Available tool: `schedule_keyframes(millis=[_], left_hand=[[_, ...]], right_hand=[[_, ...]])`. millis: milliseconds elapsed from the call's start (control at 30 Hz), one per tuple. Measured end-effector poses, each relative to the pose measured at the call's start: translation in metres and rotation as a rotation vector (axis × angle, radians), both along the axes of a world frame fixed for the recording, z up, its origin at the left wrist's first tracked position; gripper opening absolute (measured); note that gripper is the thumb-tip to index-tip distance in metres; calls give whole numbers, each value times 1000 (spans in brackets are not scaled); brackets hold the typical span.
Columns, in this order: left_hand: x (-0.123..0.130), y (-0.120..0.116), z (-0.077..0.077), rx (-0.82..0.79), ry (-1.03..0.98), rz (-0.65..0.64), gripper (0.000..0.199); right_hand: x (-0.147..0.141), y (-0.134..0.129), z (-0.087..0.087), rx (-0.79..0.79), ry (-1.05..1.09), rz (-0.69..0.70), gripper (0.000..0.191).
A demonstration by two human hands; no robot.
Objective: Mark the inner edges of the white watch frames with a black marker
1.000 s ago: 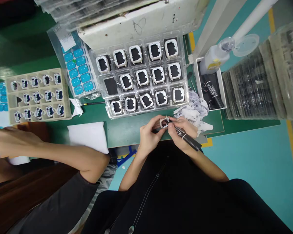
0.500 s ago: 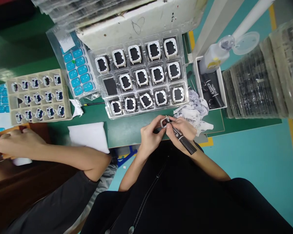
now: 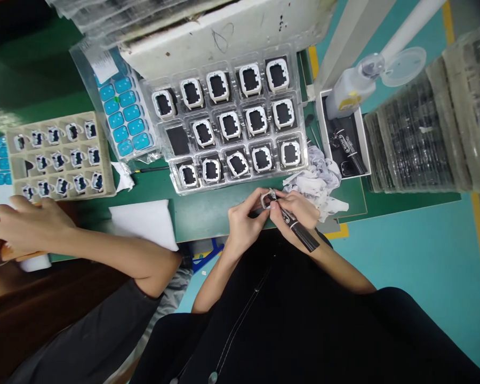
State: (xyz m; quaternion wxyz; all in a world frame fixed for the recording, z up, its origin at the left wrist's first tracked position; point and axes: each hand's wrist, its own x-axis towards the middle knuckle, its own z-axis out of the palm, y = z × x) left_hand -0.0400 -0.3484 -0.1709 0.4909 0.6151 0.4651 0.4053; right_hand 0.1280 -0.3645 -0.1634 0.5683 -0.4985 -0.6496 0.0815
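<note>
Close to the bench's front edge, my left hand [image 3: 244,220] pinches a small white watch-case frame [image 3: 265,200]. My right hand [image 3: 302,210] grips a black marker pen [image 3: 304,234], its tip end up against the frame and its dark rear end slanting back toward me. The exact contact of the tip is too small to make out. Beyond my hands lies a clear plastic tray [image 3: 172,180] holding several similar white frames on dark pads; one pocket in its middle row, at the left, shows only the dark pad.
A crumpled cloth [image 3: 318,178] lies right of my hands. Behind it are a white box [image 3: 367,160] with another marker and a pump bottle [image 3: 346,96]. Stacked trays [image 3: 412,133] stand right. At left, a co-worker's hand [image 3: 28,226] works near a beige tray [image 3: 112,178].
The view has shifted slightly. My hands keep the same hold on the frame and marker, with only a small shift. The co-worker's hand has moved a little over the orange object.
</note>
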Motion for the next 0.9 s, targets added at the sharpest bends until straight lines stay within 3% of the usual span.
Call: schedule_keyframes(millis=[100, 267, 600, 900], left_hand=[[-1, 0, 1, 14, 34, -12, 26], [2, -1, 0, 33, 33, 9, 30], [1, 1, -2, -20, -31, 4, 29], [0, 9, 5, -239, -149, -13, 59]], right_hand=[[-1, 0, -2, 40, -11, -22, 20], [-2, -3, 0, -68, 94, -31, 20], [2, -3, 0, -67, 84, -14, 21], [3, -7, 1, -180, 257, -14, 15]])
